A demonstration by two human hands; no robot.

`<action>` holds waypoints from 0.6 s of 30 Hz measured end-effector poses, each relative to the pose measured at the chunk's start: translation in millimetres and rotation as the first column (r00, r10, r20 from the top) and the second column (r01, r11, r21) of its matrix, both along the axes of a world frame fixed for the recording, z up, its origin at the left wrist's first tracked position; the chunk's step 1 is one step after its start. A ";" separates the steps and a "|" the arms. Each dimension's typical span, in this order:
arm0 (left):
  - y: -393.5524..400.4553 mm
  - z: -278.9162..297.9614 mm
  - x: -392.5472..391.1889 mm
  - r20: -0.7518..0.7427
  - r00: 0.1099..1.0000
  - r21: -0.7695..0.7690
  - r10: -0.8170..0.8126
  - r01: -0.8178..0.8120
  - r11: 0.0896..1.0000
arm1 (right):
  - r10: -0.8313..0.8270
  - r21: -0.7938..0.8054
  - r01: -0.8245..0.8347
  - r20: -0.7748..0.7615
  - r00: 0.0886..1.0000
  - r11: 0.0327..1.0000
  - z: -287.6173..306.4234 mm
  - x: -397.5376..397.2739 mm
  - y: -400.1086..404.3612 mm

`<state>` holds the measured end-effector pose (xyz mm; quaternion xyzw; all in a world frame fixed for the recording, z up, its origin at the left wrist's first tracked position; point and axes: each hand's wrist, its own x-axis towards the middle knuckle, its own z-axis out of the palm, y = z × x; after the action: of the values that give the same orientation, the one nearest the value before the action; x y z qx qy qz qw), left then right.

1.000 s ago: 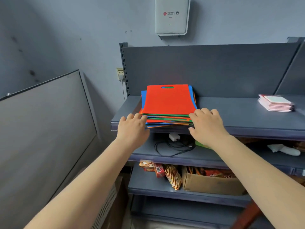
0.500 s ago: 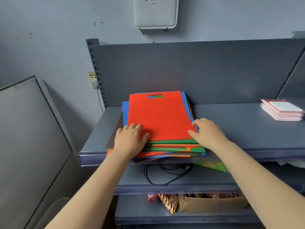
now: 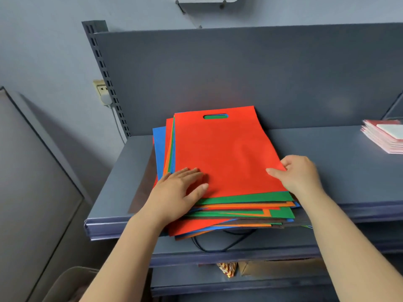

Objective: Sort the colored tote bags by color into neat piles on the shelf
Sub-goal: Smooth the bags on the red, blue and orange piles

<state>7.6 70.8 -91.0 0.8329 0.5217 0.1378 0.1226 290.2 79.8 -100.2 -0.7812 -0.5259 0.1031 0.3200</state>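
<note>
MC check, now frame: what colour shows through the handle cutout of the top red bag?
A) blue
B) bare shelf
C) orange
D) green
D: the cutout near the far edge of the top red bag shows green, with only a sliver of blue at its right end, so a green bag lies right under it.

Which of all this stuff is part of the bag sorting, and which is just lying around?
Part of the job:
red tote bag on top
mixed stack of bags
shelf
left hand
right hand

Lying about:
pink booklets
black cable
wall plug
</note>
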 end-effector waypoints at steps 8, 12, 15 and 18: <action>6.2 -4.9 -17.5 0.024 0.882 -0.002 0.470 -0.470 0.883 | -0.033 0.172 0.081 -0.266 0.963 0.982 -7.8 40.4 2.6; 12.2 -5.4 -23.0 0.139 0.805 -0.151 0.577 -0.558 0.816 | 0.063 0.285 0.088 -0.480 0.875 0.954 -12.5 36.2 0.1; 11.7 -1.2 -27.8 0.201 0.761 -0.194 0.617 -0.586 0.787 | 0.136 0.346 0.090 -0.577 0.805 0.934 -7.3 27.7 -1.1; 7.2 5.5 -29.7 0.148 0.788 -0.107 0.598 -0.588 0.802 | 0.179 0.360 0.104 -0.669 0.722 0.927 -3.0 20.4 -4.2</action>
<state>-22.1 78.0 -85.6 0.6080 0.7474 0.2272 0.1414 310.6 75.7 -103.2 -0.5996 -0.3940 0.2913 0.6328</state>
